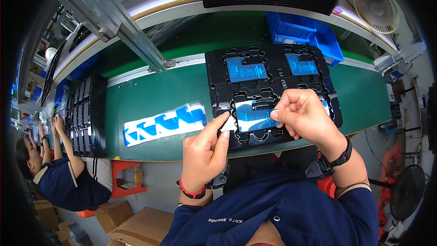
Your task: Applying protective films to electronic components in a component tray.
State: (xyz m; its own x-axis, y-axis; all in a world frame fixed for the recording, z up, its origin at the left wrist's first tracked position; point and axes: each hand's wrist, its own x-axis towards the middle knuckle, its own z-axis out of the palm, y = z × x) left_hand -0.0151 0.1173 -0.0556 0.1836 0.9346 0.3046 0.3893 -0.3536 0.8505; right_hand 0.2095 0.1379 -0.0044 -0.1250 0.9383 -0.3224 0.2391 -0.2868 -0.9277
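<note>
A smooth green belt (pixel 154 95) carries a moulded black plastic tray (pixel 218 70). Over its near pocket, the right hand (pixel 306 117) pinches a glossy blue-and-white flat pack (pixel 255 117); left hand (pixel 205 151), fingers curled, touches its edge.

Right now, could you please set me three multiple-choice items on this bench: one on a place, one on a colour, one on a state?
1. Where does the strip of blue labels lie?
A. left of the black tray
B. inside the tray
C. on the floor

2. What colour is the belt?
A. red
B. green
C. white

3. What is the right hand doing?
A. hanging free
B. pinching a blue label
C. resting flat

Answers: 1 A, the strip lies on the belt beside the tray; 2 B, green surface; 3 B, fingers closed on the label's edge.
</note>
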